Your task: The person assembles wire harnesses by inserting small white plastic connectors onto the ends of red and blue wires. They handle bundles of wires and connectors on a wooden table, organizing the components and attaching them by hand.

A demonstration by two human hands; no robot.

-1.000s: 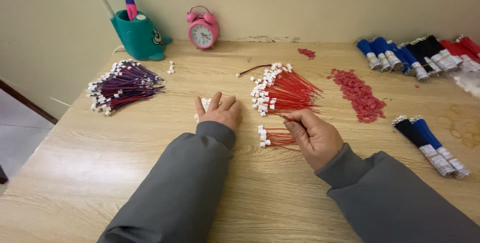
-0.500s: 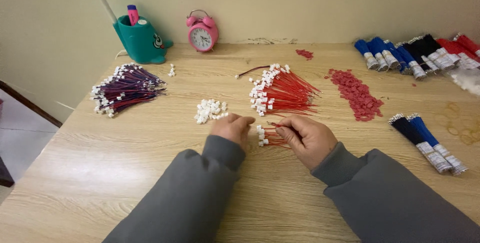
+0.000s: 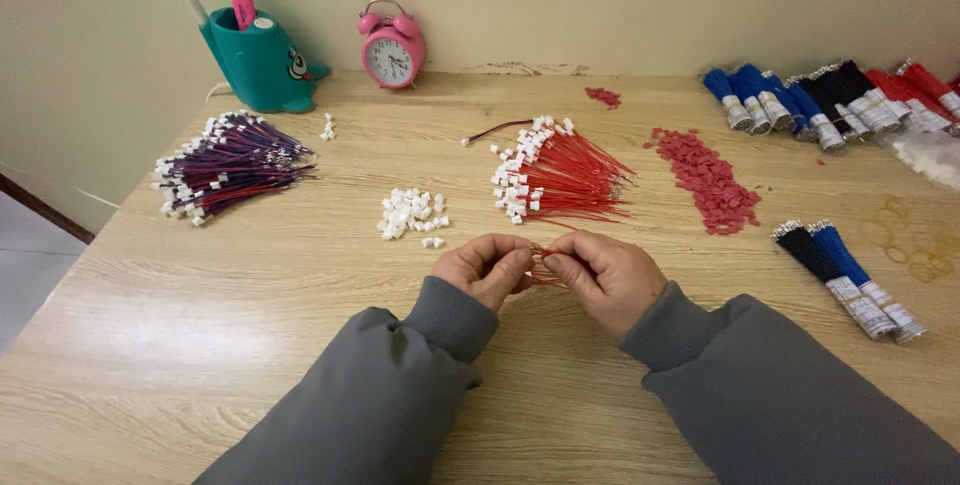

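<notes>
1. Pale wooden counter [image 3: 250, 345] carries everything.
2. Left hand [image 3: 488, 270] and right hand [image 3: 608, 277], fingers pinched shut, meet on the bundle.
3. Small bundle of thin red wires [image 3: 545, 267] sits between them: probably light, floppy, best gripped near the ends.

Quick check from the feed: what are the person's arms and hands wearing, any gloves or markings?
Both hands, left hand and right hand, are bare, with no gloves, rings or watch showing. Each arm is covered to the wrist by a plain grey, thick fabric sleeve with a slightly bunched cuff and no visible markings.
</notes>
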